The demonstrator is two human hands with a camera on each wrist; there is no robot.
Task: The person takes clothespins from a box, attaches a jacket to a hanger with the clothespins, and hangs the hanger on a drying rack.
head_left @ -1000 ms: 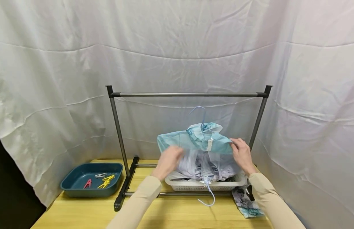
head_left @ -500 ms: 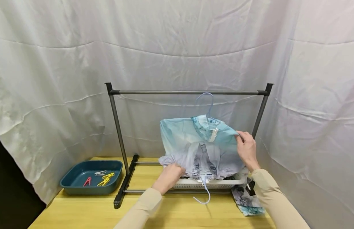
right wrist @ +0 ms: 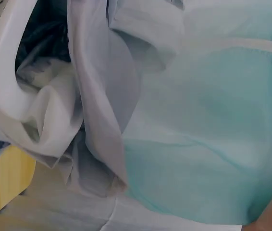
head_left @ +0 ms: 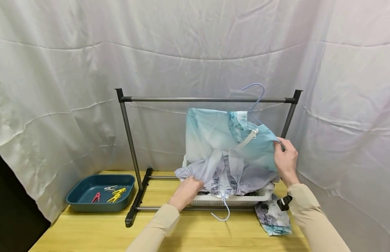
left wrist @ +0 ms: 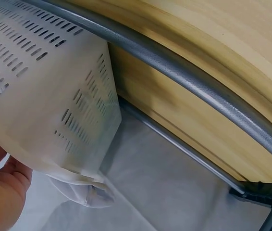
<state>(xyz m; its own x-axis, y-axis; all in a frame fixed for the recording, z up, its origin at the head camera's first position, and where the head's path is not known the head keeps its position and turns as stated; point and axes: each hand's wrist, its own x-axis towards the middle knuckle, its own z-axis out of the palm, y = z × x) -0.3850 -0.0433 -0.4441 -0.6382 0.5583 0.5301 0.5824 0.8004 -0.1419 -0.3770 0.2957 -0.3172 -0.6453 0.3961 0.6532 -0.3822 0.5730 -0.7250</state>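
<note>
In the head view, my right hand (head_left: 285, 157) pinches the shoulder of a light blue jacket (head_left: 207, 129) with a white zip. A thin blue hanger (head_left: 263, 92) sits inside it, hook up, overlapping the rack's top bar (head_left: 182, 99). Below lies a lavender jacket (head_left: 195, 171) on a second hanger (head_left: 225, 212), whose hook points toward me. My left hand (head_left: 186, 192) holds the lavender jacket at its left side, by the rim of a white perforated basket (head_left: 220, 201). The left wrist view shows curled fingers (left wrist: 18, 171) at the basket's edge. Its pinch point is hidden.
A dark blue bin (head_left: 84, 207) with several clothes pegs (head_left: 117, 194) stands left of the rack's foot (head_left: 139, 199). Patterned grey and teal cloth (head_left: 273, 218) lies on the wooden table (head_left: 103, 238) at right. A pale curtain (head_left: 195, 31) surrounds everything.
My right hand has lifted the light blue jacket up and to the right, its hook rising to bar height. My left hand has moved down to the lavender jacket and stayed there.
</note>
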